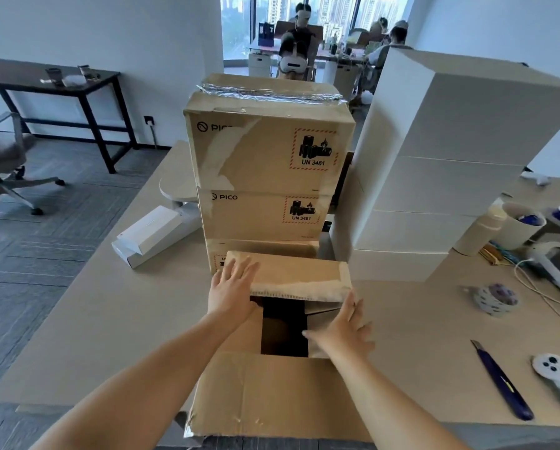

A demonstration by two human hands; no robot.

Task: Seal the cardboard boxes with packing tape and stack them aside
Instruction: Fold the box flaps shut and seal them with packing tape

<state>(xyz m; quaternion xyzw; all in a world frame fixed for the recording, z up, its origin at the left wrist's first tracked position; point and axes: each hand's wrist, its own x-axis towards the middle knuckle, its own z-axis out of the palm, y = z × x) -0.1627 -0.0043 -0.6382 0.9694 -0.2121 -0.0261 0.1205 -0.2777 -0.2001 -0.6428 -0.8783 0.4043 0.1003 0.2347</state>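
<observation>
So the open cardboard box [272, 394] is sitting at the near edge of the table [109, 313], pretty much in the middle. Its near flap [281, 414] is folded out flat toward the camera and hangs over that edge. The far flap [301, 274] is tipped partway over the opening, and you can see the dark inside of the box under it.

The left hand [231, 287] is laid flat on the left end of the far flap, fingers straight and not gripping anything. The right hand [343, 329] is also spread flat with its fingers fanned out, resting on the right side flap [324, 311] just under the far flap's right corner.

Right behind the open box is a stack of PICO boxes [265, 157], three high. The top one has a crinkly strip of tape [268, 90] along its lid.

Beside that stack, toward the right edge, is a tall pile of white boxes [450, 164]. A roll of tape [496, 298] lies on the table well to the right of the open box. Nearer the right corner there's a blue utility knife [502, 381] and a white controller [556, 375]. Two flat white boxes [152, 235] sit by the left edge.
</observation>
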